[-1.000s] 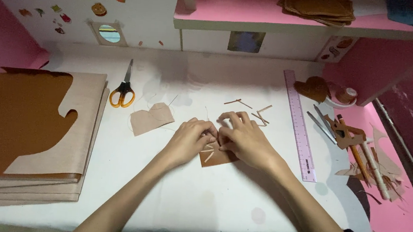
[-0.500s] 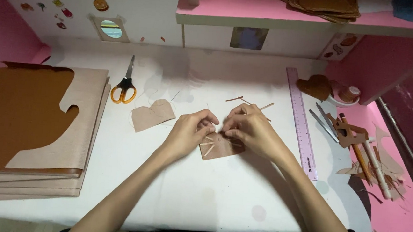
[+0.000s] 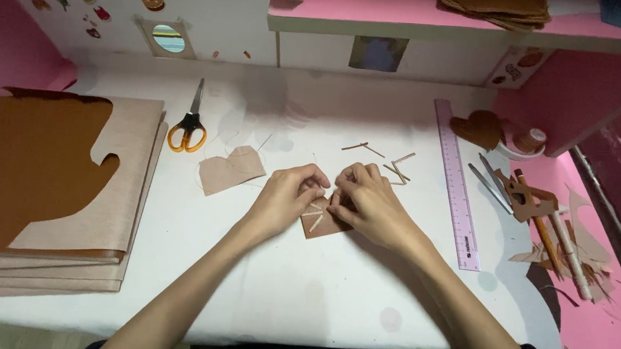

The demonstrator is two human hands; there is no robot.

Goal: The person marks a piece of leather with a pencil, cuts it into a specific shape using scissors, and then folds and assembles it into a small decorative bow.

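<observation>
My left hand [image 3: 288, 196] and my right hand [image 3: 368, 200] meet over a small brown leather piece [image 3: 319, 222] at the middle of the white desk [image 3: 302, 298]. Thin pale strips lie across that piece in a fan. The fingertips of both hands pinch at its top edge, where the strips come together. Most of the piece is hidden under my fingers. A pale heart-shaped cutout [image 3: 231, 170] lies just left of my left hand.
Orange-handled scissors [image 3: 188, 126] lie at the back left. A stack of brown and beige sheets [image 3: 48, 178] fills the left side. Loose thin strips [image 3: 391, 164] and a purple ruler [image 3: 457, 183] lie to the right, with cutters, pencils and scraps [image 3: 554, 228] beyond.
Both hands have stayed on the brown piece, with only small shifts of the fingers at its top edge. The view has tilted slightly.
</observation>
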